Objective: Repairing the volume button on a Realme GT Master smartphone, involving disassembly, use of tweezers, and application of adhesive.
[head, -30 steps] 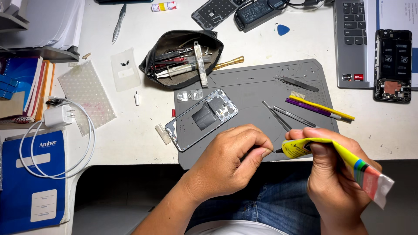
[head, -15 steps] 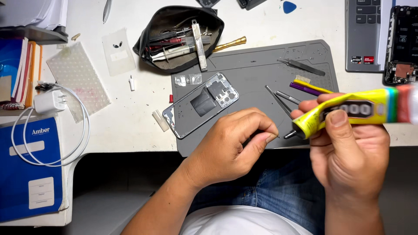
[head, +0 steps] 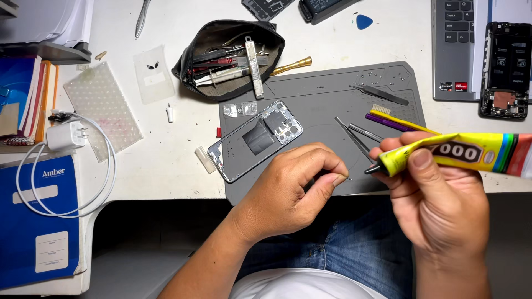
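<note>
My right hand [head: 438, 205] grips a yellow glue tube [head: 460, 152] with a striped end, held level, its black nozzle pointing left. My left hand [head: 291, 191] pinches a thin metal pin [head: 344, 178] between thumb and forefinger, its tip just left of the nozzle, a small gap between them. Both hands hover over the front edge of a grey work mat [head: 327, 105]. On the mat's left part lies an opened phone frame [head: 256, 139], back side up, close behind my left hand.
Tweezers [head: 354, 138], a purple and yellow brush [head: 396, 120] and another tool [head: 379, 94] lie on the mat. A black tool pouch [head: 230, 58] sits behind it. A laptop [head: 454, 50] and a stripped phone [head: 505, 69] are at the right, a white charger [head: 65, 135] and blue box [head: 36, 221] at the left.
My right hand turned the glue tube from pointing down-right to lying level, nozzle to the left. My left hand drew back from the nozzle holding the pin.
</note>
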